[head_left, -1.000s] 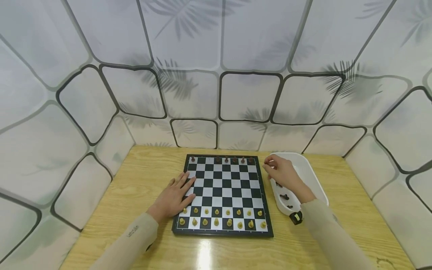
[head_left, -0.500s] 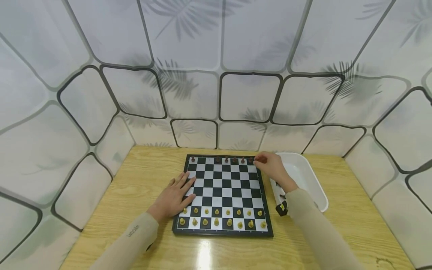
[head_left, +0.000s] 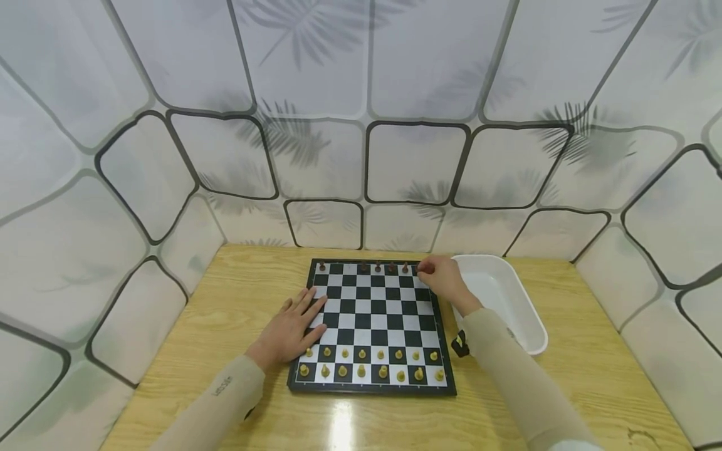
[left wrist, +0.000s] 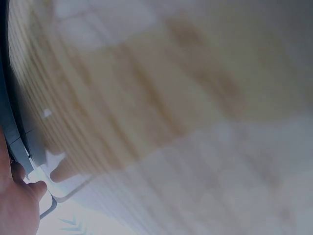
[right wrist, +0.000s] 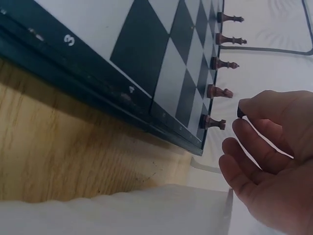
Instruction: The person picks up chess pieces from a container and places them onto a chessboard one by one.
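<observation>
A black-and-white chessboard (head_left: 371, 305) lies on the wooden table. My left hand (head_left: 290, 329) rests on its left edge with fingers spread. Over the far right corner, my right hand (head_left: 444, 277) pinches a small dark chess piece (right wrist: 240, 110) between thumb and fingertip; its kind is mostly hidden by the fingers. Just beside it in the right wrist view stand a dark rook (right wrist: 213, 122) and a dark knight (right wrist: 219, 91). Several dark pieces, including a bishop (right wrist: 224, 63), line the far row. Yellow pieces, such as a pawn (head_left: 362, 353), fill the two near rows.
To the right of the board sits a white tray (head_left: 521, 300), partly behind my right forearm. Wooden tabletop (head_left: 242, 285) surrounds the board, and a patterned wall covering (head_left: 417, 160) rises behind the table.
My right hand has moved left from above the tray's near-left side to the board's far right corner, carrying the small piece. My left hand has stayed put.
</observation>
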Available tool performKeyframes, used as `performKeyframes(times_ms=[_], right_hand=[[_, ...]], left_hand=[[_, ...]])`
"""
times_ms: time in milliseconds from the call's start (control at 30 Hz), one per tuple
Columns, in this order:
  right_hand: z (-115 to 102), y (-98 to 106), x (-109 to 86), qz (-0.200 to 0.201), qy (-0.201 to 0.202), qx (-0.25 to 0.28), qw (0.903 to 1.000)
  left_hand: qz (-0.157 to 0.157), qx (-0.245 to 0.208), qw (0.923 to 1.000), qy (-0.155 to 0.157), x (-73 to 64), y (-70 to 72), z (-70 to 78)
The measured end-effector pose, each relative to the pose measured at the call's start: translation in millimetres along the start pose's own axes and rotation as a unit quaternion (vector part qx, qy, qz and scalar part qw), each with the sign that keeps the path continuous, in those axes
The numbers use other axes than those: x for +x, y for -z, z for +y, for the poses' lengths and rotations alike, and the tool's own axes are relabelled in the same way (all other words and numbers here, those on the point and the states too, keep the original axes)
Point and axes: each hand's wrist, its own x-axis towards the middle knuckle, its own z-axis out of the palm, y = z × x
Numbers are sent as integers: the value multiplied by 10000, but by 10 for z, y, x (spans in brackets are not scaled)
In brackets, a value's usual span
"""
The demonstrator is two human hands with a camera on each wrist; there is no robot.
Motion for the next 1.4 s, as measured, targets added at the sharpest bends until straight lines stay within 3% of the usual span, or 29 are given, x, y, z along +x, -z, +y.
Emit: performKeyframes(times_ms=[333,767,1400], right_hand=[[27,-72,17,-164,245,-452,9985],[106,-126,48,-452,555,-1427,9872],[106,-154,64,-522,510,-1666,9833]], left_hand=[[21,-6,10000,-7,-4,-14,-9],[135,13,9999,-61,7,-29,-19],[153,1,9998,-85,1,-6,3]])
